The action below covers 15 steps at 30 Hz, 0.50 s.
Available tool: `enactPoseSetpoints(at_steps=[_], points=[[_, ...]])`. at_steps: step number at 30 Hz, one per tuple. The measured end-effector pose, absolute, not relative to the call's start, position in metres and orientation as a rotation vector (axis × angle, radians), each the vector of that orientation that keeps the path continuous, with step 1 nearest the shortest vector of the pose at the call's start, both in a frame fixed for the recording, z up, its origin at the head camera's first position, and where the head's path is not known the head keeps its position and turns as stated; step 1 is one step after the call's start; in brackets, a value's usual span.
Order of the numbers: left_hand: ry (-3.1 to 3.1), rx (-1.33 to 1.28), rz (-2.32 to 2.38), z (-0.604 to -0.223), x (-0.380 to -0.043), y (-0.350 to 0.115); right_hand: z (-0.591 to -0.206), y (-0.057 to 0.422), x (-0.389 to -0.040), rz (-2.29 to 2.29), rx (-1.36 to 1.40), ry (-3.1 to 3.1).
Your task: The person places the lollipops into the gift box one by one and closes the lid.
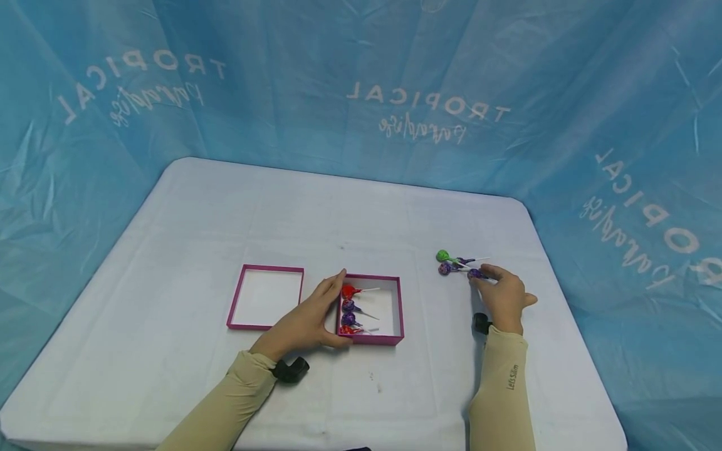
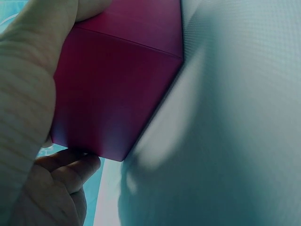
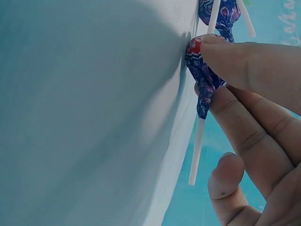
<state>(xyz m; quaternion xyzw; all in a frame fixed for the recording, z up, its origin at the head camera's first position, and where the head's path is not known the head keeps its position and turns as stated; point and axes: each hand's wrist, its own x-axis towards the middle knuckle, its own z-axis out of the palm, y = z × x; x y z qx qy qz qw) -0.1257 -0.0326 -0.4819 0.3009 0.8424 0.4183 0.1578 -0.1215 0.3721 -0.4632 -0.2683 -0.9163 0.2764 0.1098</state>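
Observation:
My left hand [image 1: 310, 319] grips the left side of a magenta box [image 1: 402, 307], thumb at the front corner and fingers at the back corner. Inside along its left wall lie several wrapped lollipops, red ones such as the top lollipop [image 1: 348, 292] and purple ones, sticks pointing right. In the left wrist view the box's outer side [image 2: 113, 89] fills the space between thumb and fingers. Over on the right, my right hand [image 1: 502, 297] pinches a purple-blue lollipop [image 3: 201, 80] by its wrapped head, its white stick hanging free. Beside it lie a green lollipop [image 1: 442, 255] and purple lollipops [image 1: 444, 269].
A shallow magenta-rimmed lid [image 1: 265, 327] lies left of the box, partly behind my left hand. All of it rests on a white-covered table [image 1: 361, 213]. Blue printed sheeting [image 1: 293, 94] hangs around the back and sides.

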Motion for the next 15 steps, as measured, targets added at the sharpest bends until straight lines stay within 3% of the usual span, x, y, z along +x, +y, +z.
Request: enactPoseSetpoints(at_steps=[15], points=[[2.411,0.847,1.184,-0.4807,-0.1250,-0.0328,-0.4621,0.3698,-0.1201,0.799,-0.840,-2.693]])
